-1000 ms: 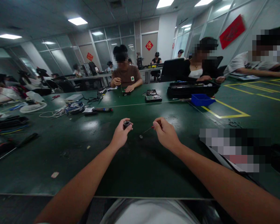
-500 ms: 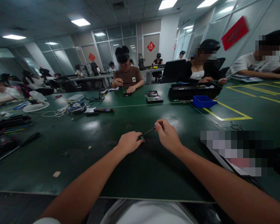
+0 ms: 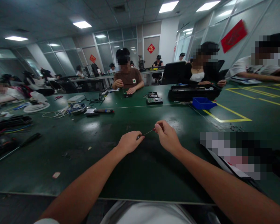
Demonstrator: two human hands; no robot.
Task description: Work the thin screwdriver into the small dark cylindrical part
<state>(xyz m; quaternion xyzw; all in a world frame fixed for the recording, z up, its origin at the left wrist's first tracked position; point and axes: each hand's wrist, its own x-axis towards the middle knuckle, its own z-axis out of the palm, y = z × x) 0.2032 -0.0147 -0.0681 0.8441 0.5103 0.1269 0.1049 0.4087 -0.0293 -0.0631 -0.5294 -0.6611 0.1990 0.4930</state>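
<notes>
Low over the green table point(image 3: 130, 180), my left hand point(image 3: 130, 142) closes its fingers around a small dark part point(image 3: 139, 136), mostly hidden by the fingers. My right hand point(image 3: 166, 134), to its right, pinches the reddish handle end of a thin screwdriver point(image 3: 149, 132). The thin shaft slants down and left to the dark part at my left fingertips. Whether the tip touches the part is too small to tell.
Beyond my hands lie a dark pen-like tool point(image 3: 104, 110), an opened drive point(image 3: 155, 100), a blue bin point(image 3: 204, 103) and a black tray point(image 3: 193, 92). A pixelated item point(image 3: 233, 155) lies right. Several people sit around the table.
The small dark part shows less between my left fingers, which have turned slightly over it. My right hand keeps its pinch on the screwdriver; the view has shifted slightly.
</notes>
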